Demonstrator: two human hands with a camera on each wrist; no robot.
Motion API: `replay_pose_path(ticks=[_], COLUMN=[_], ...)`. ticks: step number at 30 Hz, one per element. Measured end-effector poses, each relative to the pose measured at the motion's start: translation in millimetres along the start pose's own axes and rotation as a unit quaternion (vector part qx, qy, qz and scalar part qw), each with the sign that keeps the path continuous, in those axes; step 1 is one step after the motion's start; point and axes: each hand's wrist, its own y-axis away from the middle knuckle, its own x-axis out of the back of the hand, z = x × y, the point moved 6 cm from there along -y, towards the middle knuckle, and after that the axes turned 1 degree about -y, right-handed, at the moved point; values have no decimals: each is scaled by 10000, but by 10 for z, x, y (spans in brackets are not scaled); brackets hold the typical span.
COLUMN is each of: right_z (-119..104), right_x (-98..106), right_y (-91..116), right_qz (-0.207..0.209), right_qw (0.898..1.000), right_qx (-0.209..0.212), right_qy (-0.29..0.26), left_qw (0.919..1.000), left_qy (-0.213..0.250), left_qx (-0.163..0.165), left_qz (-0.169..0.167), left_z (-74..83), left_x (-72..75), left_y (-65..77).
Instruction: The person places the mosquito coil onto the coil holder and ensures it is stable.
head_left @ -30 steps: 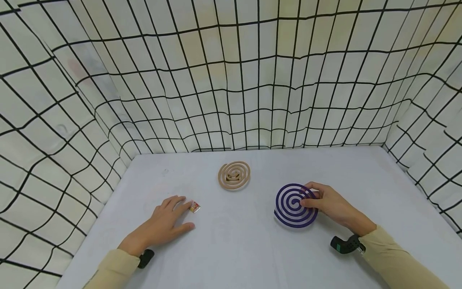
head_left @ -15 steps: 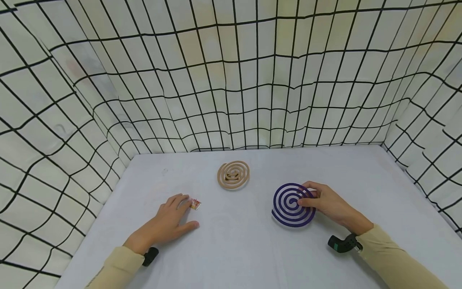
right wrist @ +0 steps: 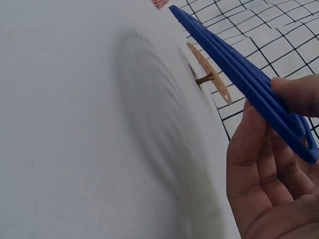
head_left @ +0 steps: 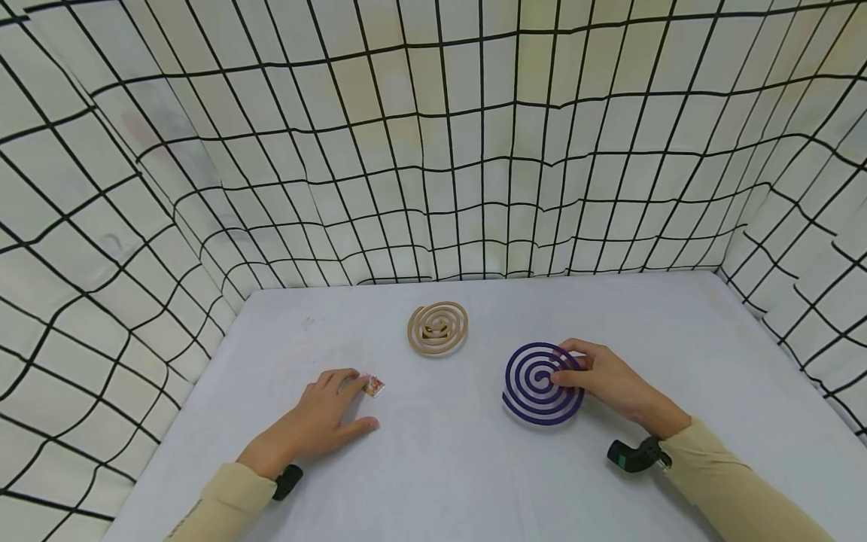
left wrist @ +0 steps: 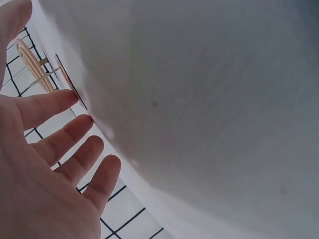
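My right hand (head_left: pixel 612 380) pinches a purple-blue mosquito coil (head_left: pixel 521 395) by its right side, thumb on top and fingers underneath. In the right wrist view the coil (right wrist: pixel 234 69) is tilted and raised off the table, its spiral shadow below it. My left hand (head_left: pixel 318 414) lies low over the table with fingers spread. Its index fingertip rests at a small, shiny red-and-white packet (head_left: pixel 373 385), covering one corner of it. Between the hands and farther back, a tan mosquito coil (head_left: pixel 420 342) sits raised on a small metal stand (right wrist: pixel 204 78).
A white-covered table (head_left: pixel 433 467) bears everything. Black netting (head_left: pixel 484 158) over a pale backing rises along its back and both sides. A dark wrist camera (head_left: pixel 633 455) hangs beneath the right wrist and another (head_left: pixel 287 482) beneath the left.
The right hand has carried the purple-blue coil a little to the left. My left hand has shifted slightly right, and the packet has slid right with its fingertips. The tan coil stays in place.
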Motion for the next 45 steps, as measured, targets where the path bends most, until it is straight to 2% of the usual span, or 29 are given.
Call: replay_pose_path(ticks=[8,21,35,45], right_z=[-82,-136,-208,-197], right_x=[-67,-181,-363,-439], right_y=[-20,-138,-241,-303], right_qz=[-105,-85,-157,-147], right_qw=[9996,9998,9981,9957], right_qx=[182,154,125,-22], right_qy=[-165,-82,-575,-912], left_qw=[9999,9998,9998,9998], left_qy=[-36,-81,-64,-29], left_qx=[12,-103,-125,-97], left_qz=[-166,-154,-118,-181], left_z=[61,174,248,220], left_x=[-12,0,4,-7], left_y=[-33,-75,-106,-101])
